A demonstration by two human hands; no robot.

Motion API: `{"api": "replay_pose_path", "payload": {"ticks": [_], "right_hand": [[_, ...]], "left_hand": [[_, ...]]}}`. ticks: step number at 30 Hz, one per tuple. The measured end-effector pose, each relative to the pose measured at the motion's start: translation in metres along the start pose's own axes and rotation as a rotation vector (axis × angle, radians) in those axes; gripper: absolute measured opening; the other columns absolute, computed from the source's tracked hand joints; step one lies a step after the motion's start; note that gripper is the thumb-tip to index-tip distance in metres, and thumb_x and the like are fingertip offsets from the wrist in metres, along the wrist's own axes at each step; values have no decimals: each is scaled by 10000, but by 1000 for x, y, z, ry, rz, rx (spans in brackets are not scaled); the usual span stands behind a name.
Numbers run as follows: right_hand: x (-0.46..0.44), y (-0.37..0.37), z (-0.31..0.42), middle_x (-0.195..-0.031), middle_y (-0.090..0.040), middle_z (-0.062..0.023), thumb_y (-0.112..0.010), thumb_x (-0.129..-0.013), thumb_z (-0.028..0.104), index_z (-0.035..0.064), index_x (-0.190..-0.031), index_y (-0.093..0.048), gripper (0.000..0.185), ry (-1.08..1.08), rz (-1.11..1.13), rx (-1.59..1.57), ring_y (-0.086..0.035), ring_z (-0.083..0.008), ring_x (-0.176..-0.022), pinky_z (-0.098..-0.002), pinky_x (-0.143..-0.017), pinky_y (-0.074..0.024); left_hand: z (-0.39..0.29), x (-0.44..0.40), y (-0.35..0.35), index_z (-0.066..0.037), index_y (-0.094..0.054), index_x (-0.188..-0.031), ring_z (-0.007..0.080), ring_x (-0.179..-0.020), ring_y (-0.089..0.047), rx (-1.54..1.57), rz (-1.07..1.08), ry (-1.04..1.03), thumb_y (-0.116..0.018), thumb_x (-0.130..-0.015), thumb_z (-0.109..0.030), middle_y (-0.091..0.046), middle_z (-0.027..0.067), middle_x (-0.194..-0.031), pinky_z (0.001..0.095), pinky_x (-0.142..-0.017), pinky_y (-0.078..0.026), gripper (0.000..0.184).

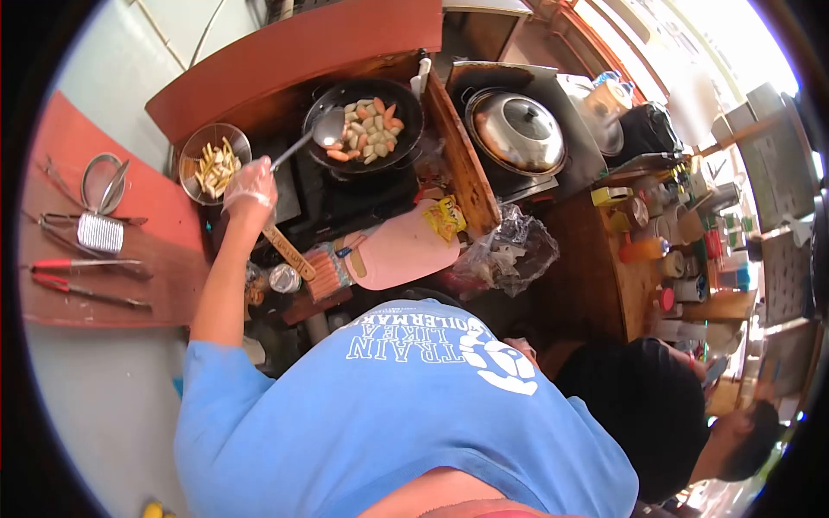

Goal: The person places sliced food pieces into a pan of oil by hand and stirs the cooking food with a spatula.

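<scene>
My left hand point(250, 192), in a clear plastic glove, is closed round the handle of a metal ladle point(328, 127). The ladle's bowl is at the left side of a black pan point(414, 147), over orange and pale chunks point(373, 138). Just behind the hand is a round container point(185, 173) of yellowish strips and pale pieces point(216, 166). Only a small part of my right hand point(522, 347) shows beside the blue shirt; its fingers and anything in them are hidden.
A lidded pot point(518, 129) stands right of a wooden divider point(466, 155). Nearer are a pink board point(401, 255), a yellow packet point(445, 217) and crumpled plastic point(518, 250). Utensils hang on the red panel point(173, 293) at left. Another person point(639, 414) is at lower right, near crowded shelves.
</scene>
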State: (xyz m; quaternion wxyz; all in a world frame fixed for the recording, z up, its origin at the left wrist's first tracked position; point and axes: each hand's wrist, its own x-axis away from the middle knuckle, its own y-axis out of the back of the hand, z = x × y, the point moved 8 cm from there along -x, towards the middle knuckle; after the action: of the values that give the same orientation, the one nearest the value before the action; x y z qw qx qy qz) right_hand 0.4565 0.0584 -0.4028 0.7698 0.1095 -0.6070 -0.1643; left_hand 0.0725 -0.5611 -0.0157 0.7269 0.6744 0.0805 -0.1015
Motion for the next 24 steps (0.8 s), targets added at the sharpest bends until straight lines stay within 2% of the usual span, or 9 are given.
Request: {"api": "replay_pose_path", "payload": {"ticks": [2,5,9,14,18,19,20,22,24], "right_hand": [[-17,9,-14,-986,-726,-111,-599,-845,230,21,-977,-719,275,5,19,158,-692,-211,-808,-341,-670,-533],[-36,23,-23,-1170,-681,-130,-554,-814,398,68,-1138,-694,483,62,-83,817,-640,-268,-1119,-478,-897,-501],[-87,22,-36,-1237,-652,-130,-532,-856,391,123,-1195,-677,456,125,-102,1078,-620,-276,-1160,-464,-892,-517],[-58,-13,8,-1230,-647,-122,-517,-915,406,185,-1155,-689,369,459,102,1456,-631,-314,-1120,-467,-890,-540],[-60,-10,20,-1108,-697,-105,-622,-872,342,165,-1084,-705,288,674,-33,1292,-673,-314,-1014,-446,-816,-557],[-92,2,1,-1049,-715,-94,-670,-849,321,138,-1070,-707,289,390,66,848,-690,-272,-980,-399,-801,-557],[-91,1,1,-1049,-715,-94,-670,-849,321,138,-1070,-707,289,389,67,845,-690,-272,-980,-399,-801,-557],[-94,5,-23,-1047,-720,-91,-675,-854,328,105,-1076,-710,317,31,136,143,-696,-234,-974,-348,-809,-555],[-100,-6,-3,-1059,-719,-136,-655,-873,349,89,-1049,-725,321,612,75,1150,-699,-278,-975,-369,-804,-564]], "left_hand": [[4,-11,-5,-70,-651,-904,384,-777,-673,32,-123,32,-441,-953,-208,-684,184,-812,489,-678,-538,257],[-6,-20,-15,-59,-650,-838,370,-794,-685,14,-119,68,-471,-926,-158,-688,181,-804,466,-682,-549,223],[-20,-21,-16,-48,-640,-818,365,-797,-688,62,-123,95,-493,-911,-171,-688,179,-808,454,-692,-553,213],[-16,-23,-20,-29,-672,-823,374,-842,-684,83,63,168,-533,-890,-145,-695,197,-881,438,-733,-557,192],[-14,-13,-7,-14,-690,-889,389,-911,-670,158,256,238,-590,-842,-118,-687,221,-942,453,-769,-548,151],[-15,-10,-2,-18,-689,-887,390,-909,-668,178,213,220,-601,-838,-130,-687,219,-938,457,-773,-543,151],[-14,-7,4,-22,-688,-886,392,-907,-666,197,171,202,-612,-835,-143,-688,217,-935,460,-777,-539,152],[-19,2,22,-42,-690,-904,392,-916,-661,243,108,112,-619,-843,-166,-687,217,-922,463,-794,-531,156],[-29,2,38,-50,-689,-960,390,-944,-657,196,152,58,-629,-841,-184,-683,222,-950,446,-807,-534,189]]}}
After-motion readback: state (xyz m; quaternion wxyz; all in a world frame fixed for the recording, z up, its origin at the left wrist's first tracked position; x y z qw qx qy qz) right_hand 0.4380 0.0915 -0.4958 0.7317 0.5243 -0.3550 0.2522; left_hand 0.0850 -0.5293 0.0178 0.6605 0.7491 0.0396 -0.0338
